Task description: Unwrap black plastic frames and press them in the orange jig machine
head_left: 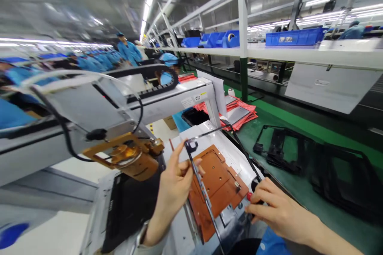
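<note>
A thin black rectangular frame is held tilted above an orange-brown fixture plate on the machine bed. My left hand is closed around its left bar near the upper corner, where a small dark tab sticks out. At the frame's right bar, my right hand has its fingers curled in; part of the grip is hidden. Beside those fingers sits a red button-like knob. Left of the plate, a dispensing-type machine head with an amber metal bracket hangs over a dark panel.
Several black frames lie on the green bench at right. Flat grey panels on red wrapping are stacked behind. The machine's gantry beam crosses behind the fixture. Blue bins stand on a shelf; people in blue work farther back.
</note>
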Motion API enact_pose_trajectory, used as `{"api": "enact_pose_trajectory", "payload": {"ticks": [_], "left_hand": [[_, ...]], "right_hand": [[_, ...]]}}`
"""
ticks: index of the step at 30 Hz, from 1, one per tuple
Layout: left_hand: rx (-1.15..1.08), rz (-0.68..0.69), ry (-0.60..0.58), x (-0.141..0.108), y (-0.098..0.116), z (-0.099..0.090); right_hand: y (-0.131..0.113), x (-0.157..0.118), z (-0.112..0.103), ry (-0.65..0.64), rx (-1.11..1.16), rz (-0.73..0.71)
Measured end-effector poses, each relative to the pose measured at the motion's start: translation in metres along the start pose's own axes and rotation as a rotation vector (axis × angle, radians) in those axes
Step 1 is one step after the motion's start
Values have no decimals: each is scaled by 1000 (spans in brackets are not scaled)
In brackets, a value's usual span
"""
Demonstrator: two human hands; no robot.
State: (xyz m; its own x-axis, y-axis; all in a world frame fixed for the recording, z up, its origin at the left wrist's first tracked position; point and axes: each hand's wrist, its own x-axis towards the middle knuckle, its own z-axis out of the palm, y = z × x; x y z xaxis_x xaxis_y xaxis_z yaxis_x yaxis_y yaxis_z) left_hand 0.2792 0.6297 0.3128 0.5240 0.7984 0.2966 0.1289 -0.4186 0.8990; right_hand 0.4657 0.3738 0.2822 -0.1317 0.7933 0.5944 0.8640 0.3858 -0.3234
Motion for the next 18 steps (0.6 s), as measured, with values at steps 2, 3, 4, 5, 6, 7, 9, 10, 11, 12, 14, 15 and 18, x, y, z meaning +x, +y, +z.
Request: {"api": "enact_pose_trajectory", "payload": {"ticks": [2,3,4,5,6,7,9,10,11,12,14,15,18], "left_hand": [[-160,-24,3,-4,-2,3],[-207,-19,26,-6,-3,4],[-241,-11,47,-8,-3,4],[-268,-7,62,-10,-4,4],[-287,-10,71,-12,-4,3],[-301,-15,77,-13,-5,1],[-319,-22,91,-16,-8,-2],[-323,-19,104,-16,-10,-4],[-323,-16,122,-17,-12,-6],[-320,-13,146,-18,-14,-8],[-314,-8,217,-20,-16,-11],[-310,-12,247,-21,-16,-12],[-297,-47,293,-25,-11,-14]], "right_hand": [[0,-7,12,-10,-19,8],[1,-11,18,-14,-27,6],[1,-15,23,-15,-36,-4],[2,-18,28,-10,-47,-14],[1,-20,31,4,-61,-26],[1,-21,33,21,-79,-39],[-2,-21,35,49,-120,-62],[-4,-19,35,57,-136,-70],[-6,-18,35,57,-146,-80],[-7,-17,37,48,-151,-92],[-9,-16,43,50,-155,-103],[-9,-16,49,75,-153,-96],[-5,-22,69,205,-163,-61]]}}
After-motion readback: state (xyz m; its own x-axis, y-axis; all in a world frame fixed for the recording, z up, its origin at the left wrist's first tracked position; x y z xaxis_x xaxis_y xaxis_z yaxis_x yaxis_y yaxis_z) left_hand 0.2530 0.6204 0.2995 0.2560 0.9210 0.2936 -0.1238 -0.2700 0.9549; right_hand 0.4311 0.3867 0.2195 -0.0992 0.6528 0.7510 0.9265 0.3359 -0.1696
